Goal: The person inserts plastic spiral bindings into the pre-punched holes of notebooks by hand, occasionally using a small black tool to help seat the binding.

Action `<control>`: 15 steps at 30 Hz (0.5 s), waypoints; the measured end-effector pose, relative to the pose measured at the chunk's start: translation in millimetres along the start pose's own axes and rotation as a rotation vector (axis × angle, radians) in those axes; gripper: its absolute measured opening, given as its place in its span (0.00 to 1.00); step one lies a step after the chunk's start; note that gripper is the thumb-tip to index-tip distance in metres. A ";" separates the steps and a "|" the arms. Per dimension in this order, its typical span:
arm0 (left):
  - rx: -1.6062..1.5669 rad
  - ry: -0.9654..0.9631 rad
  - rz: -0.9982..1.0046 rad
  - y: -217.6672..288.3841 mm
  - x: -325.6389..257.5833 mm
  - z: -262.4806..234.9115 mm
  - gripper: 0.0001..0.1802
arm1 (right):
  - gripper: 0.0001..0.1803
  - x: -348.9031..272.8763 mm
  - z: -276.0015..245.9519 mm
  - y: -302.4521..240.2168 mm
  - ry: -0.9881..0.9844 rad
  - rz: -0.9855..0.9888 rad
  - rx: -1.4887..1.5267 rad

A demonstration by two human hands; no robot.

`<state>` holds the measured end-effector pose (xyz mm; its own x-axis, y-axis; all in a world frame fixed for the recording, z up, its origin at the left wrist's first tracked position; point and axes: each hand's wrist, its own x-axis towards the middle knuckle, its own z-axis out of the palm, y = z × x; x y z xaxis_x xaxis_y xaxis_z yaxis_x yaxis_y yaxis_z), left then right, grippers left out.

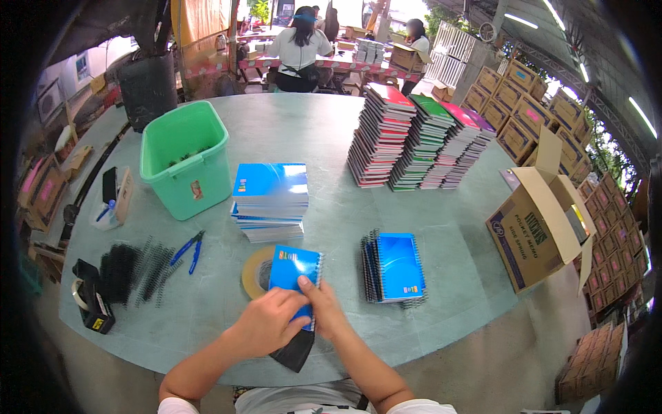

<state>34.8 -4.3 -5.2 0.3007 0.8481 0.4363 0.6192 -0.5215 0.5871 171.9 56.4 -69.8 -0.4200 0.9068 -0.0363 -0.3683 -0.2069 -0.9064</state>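
A small blue spiral notebook (295, 261) is in front of me, its black coil along the right edge. My right hand (324, 309) grips that edge, thumb on the cover. My left hand (277, 316) lies across the lower cover, its curled fingers meeting the coil side; the fingertips are partly hidden. A flat black piece (295, 352) shows beneath the notebook's lower end. Partly behind the notebook lies a roll of tape (252, 274). Further off stands a stack of blue notebooks or covers (270, 200). To the right sits a pile of coil-bound blue notebooks (400, 265).
Left on the table (331, 131) are loose black coils (148, 272), blue-handled pliers (187, 252), a tape dispenser (91, 298) and a green bin (185, 162). Tall notebook stacks (420, 141) stand at the far right, near an open carton (531, 228). People sit at a far table.
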 end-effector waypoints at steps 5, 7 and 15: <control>-0.947 0.124 0.369 78.4 -56.5 -88.1 0.16 | 0.33 -20.8 -40.4 -117.0 0.372 -0.233 -0.477; -1.457 -0.467 1.065 77.9 -32.7 -97.4 0.26 | 0.32 -27.6 -72.8 -137.0 0.443 -0.328 -0.629; -1.168 -0.267 0.828 102.3 -29.8 -125.8 0.14 | 0.25 -12.8 -180.5 -87.1 0.490 -0.128 -0.953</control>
<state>-2.1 -94.6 127.7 0.4751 0.1968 0.8577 -0.6867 -0.5266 0.5012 359.1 129.1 -66.3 0.0314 0.9935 0.1097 0.5001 0.0794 -0.8623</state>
